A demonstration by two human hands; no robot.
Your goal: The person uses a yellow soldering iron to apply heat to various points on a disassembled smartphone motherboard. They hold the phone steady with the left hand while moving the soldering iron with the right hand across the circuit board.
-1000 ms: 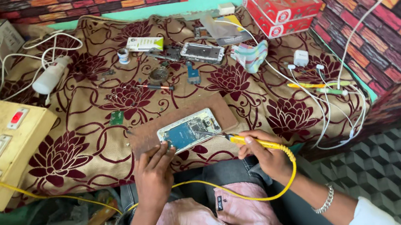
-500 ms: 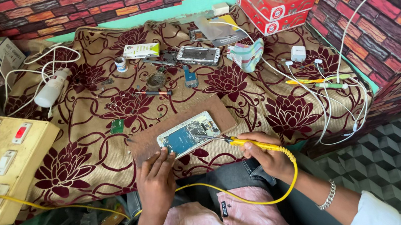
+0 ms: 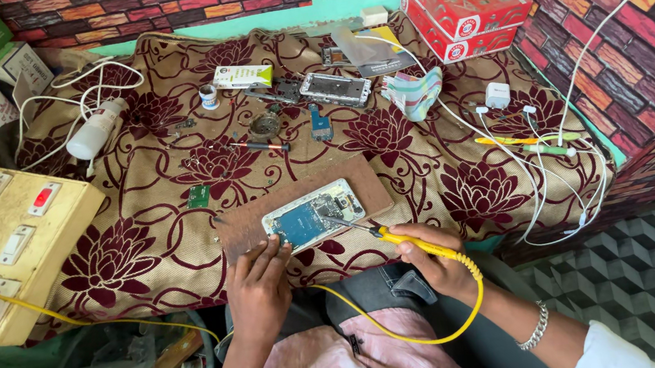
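Opened phone [image 3: 313, 215] lying on a wooden board [image 3: 250, 224] at the near edge of the cloth-covered worktop [image 3: 144, 229]. Left hand [image 3: 260, 292], fingers curled, presses on the phone's near end; right hand [image 3: 437, 259], fingers closed around a yellow soldering iron [image 3: 412, 244], sets its tip on the circuit board. Good practice: steady the phone firmly, touch only the target joint, and keep the yellow cord [image 3: 409, 327] slack.

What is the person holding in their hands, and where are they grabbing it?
The right hand grips a soldering iron by its yellow handle, tip on the opened phone. The left hand holds nothing; its fingertips press the phone's near edge.
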